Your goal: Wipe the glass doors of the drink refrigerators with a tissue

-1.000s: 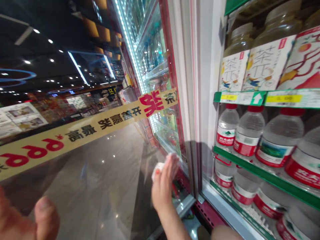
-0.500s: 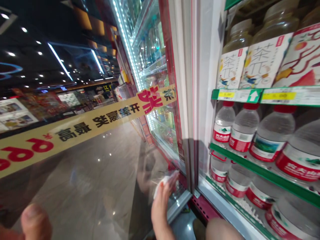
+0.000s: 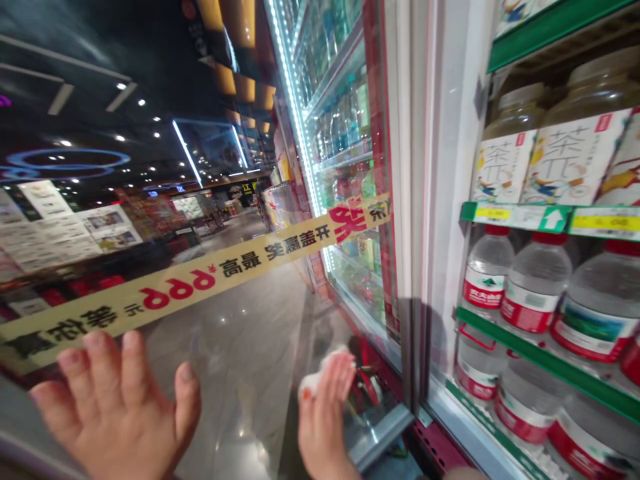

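My left hand (image 3: 127, 417) is spread flat with its fingers apart, at the lower left against the glass door (image 3: 240, 360). Nothing is held in it. Low on the same pane, near the hinge-side corner, my right hand (image 3: 325, 420) presses a white cloth or wad of tissue (image 3: 311, 385) under nearly straight fingers. Part of the wad is hidden by the fingers, so whether it is cloth or paper I cannot tell. Across the pane above both hands runs a yellow strip (image 3: 180, 287) with mirrored red and black characters.
At the right, an open cooler holds water bottles (image 3: 535, 287) with red caps, below large tea bottles (image 3: 570, 153). Green-edged shelves (image 3: 525, 343) carry them. Through the glass show another lit drinks cooler (image 3: 345, 120) and a shiny floor (image 3: 235, 427). The metal door frame (image 3: 383, 437) is near my right hand.
The view has swung left, so the scene sits further right. My left hand has come fully into view, fingers spread. My right hand and the wad have shifted slightly left on the glass.
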`<state>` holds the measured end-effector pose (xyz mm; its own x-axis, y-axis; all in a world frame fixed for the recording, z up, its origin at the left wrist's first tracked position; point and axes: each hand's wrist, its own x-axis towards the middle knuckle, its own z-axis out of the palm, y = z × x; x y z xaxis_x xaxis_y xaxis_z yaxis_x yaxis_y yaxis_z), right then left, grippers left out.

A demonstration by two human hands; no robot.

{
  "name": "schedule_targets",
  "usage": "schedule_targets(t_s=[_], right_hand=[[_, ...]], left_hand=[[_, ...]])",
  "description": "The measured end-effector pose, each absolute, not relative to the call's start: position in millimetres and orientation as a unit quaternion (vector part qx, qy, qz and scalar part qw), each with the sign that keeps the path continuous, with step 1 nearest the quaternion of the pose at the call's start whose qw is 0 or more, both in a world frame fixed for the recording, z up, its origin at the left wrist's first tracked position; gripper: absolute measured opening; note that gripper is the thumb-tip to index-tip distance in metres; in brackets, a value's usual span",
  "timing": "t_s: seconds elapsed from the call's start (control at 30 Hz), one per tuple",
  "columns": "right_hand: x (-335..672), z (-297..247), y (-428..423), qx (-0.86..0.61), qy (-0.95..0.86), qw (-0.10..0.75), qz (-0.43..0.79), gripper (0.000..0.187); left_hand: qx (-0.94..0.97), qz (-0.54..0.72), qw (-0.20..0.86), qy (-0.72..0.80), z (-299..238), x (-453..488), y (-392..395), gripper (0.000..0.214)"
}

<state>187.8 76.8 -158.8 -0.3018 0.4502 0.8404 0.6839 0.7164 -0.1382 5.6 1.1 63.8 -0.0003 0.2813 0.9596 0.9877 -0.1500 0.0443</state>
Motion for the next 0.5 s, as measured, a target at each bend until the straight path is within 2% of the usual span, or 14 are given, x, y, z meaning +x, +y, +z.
schedule_targets(t_s=[0.07, 0.13, 0.2, 0.3, 0.37, 0.5], right_hand=[[191.5, -161.7, 75.3, -0.333, -0.770, 0.508, -0.195, 0.061], [212.9, -162.3, 85.4, -0.370, -0.697, 0.568, -0.234, 0.073], [239.3, -156.7, 104.4, -0.445, -0.614, 0.613, -0.222, 0.082], [252.2, -141.1, 124.1, -0.489, -0.560, 0.639, -0.196, 0.084], [240.0, -132.9, 117.1, -0.469, -0.594, 0.623, -0.194, 0.082], [231.4, -110.3, 90.6, -0.235, -0.761, 0.523, -0.303, 0.064]], left_hand=[[-0.596, -0.407, 0.425, -0.546, 64.7, 9.4, 2.2, 0.096], [-0.587, -0.392, 0.455, -0.543, 65.0, 14.9, 2.2, 0.092], [-0.583, -0.391, 0.474, -0.532, 65.2, 19.4, 2.3, 0.092], [-0.579, -0.375, 0.500, -0.524, 66.1, 23.1, 3.3, 0.090], [-0.576, -0.362, 0.518, -0.519, 67.8, 25.1, 3.9, 0.089], [-0.578, -0.361, 0.533, -0.501, 73.5, 26.7, 3.2, 0.088]])
